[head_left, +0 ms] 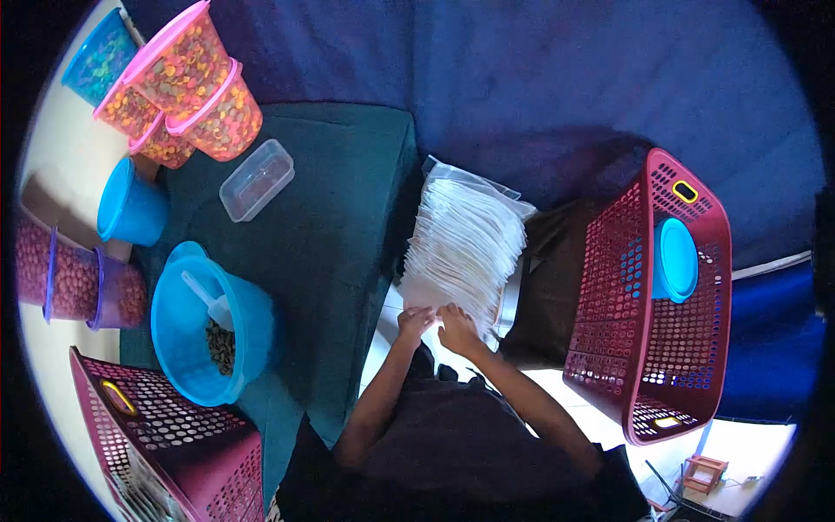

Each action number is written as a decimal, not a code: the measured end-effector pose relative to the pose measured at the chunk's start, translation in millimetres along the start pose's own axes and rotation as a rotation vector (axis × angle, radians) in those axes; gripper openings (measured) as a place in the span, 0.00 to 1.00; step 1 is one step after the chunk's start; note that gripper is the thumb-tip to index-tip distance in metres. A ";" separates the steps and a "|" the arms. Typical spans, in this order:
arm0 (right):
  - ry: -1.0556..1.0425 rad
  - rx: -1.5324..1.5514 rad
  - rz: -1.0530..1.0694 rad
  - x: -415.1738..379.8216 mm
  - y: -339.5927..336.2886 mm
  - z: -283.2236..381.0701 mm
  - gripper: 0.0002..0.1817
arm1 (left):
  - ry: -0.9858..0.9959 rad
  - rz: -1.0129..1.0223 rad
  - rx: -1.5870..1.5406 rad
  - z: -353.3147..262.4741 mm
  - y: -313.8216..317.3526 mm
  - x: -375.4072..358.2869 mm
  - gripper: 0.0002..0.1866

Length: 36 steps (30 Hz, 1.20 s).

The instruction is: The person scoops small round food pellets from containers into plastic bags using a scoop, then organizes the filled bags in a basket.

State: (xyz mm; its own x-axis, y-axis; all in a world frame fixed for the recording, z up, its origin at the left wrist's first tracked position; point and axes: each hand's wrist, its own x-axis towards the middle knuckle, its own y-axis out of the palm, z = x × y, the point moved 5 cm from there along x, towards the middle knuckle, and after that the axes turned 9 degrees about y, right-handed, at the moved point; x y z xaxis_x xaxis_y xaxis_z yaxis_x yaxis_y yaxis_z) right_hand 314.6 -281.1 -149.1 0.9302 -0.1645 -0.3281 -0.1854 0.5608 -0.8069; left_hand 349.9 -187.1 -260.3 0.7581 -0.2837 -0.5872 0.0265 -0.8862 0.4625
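Observation:
Both my hands are close together at the near end of a long row of overlapping clear and white plastic bags [465,235]. My left hand [416,322] has its fingers bent and pinched together. Beside it, my right hand [457,331] curls its fingers toward the left one, with their tips nearly meeting. Whatever lies between the fingertips is too small or too clear to make out. The bags lie in front of my lap, fanned out away from me.
On the left, a dark green cloth surface [313,217] bears a blue tub [252,304] with a scoop [209,300] and dark pieces, plus a clear container [257,180]. Filled tubs [213,113] are stacked behind. A maroon basket [609,287] with a blue tub [676,261] stands right; another basket [174,418] stands left.

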 end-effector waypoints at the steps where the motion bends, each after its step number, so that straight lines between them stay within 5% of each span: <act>1: -0.001 0.000 0.002 0.4 2.9 -0.4 0.16 | -0.060 -0.109 0.008 -0.7 -0.8 -2.0 0.06; 10: -0.088 -0.176 -0.160 -4.3 -3.3 -1.1 0.15 | 0.009 -0.040 0.175 -36.4 13.7 -42.5 0.08; 13: -0.055 -0.007 -0.145 -9.7 -14.8 -9.7 0.11 | 0.071 0.044 0.234 -64.4 32.1 -78.5 0.12; 15: -0.081 0.318 -0.364 -18.7 -35.6 -22.2 0.08 | 0.136 0.106 0.187 -64.2 26.5 -84.8 0.17; 20: -0.111 0.787 -0.400 -55.6 -90.7 -26.3 0.08 | 0.185 -0.054 0.131 -89.1 22.9 -114.9 0.18; 22: 0.024 1.226 -0.150 -70.6 -105.9 -25.3 0.08 | 0.212 0.085 0.144 -98.9 37.5 -129.9 0.19; 24: 0.031 1.263 -0.013 -86.5 -110.2 -24.8 0.08 | 0.234 0.145 0.203 -104.4 50.6 -140.6 0.25; 26: 0.052 1.311 0.041 -104.2 -104.6 -18.7 0.08 | 0.229 0.442 0.014 -110.0 76.5 -161.1 0.32; 27: 0.032 1.291 0.086 -114.0 -103.1 -11.9 0.08 | 0.173 0.590 -0.068 -115.0 90.6 -176.4 0.46; 28: 0.021 1.267 0.134 -121.5 -96.5 -8.8 0.09 | 0.183 0.585 -0.068 -117.5 98.6 -188.5 0.46; 30: 0.027 1.323 0.272 -136.6 -82.3 3.2 0.09 | 0.321 0.942 -0.249 -129.0 128.6 -222.8 0.58; 31: 0.019 1.300 0.317 -140.9 -71.2 4.6 0.09 | 0.366 0.973 -0.185 -130.4 136.0 -232.8 0.65; 36: -0.010 1.289 0.412 -164.0 -49.3 16.0 0.10 | 0.389 0.961 -0.273 -118.1 128.2 -256.2 0.67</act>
State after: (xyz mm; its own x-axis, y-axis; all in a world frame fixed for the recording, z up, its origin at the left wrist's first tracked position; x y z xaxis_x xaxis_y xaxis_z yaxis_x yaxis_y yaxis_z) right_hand 176.2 -268.7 -47.7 0.8827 0.2015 -0.4246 -0.0278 0.9242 0.3808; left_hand 235.9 -184.8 27.9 0.6933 -0.6399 0.3314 -0.5833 -0.2283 0.7795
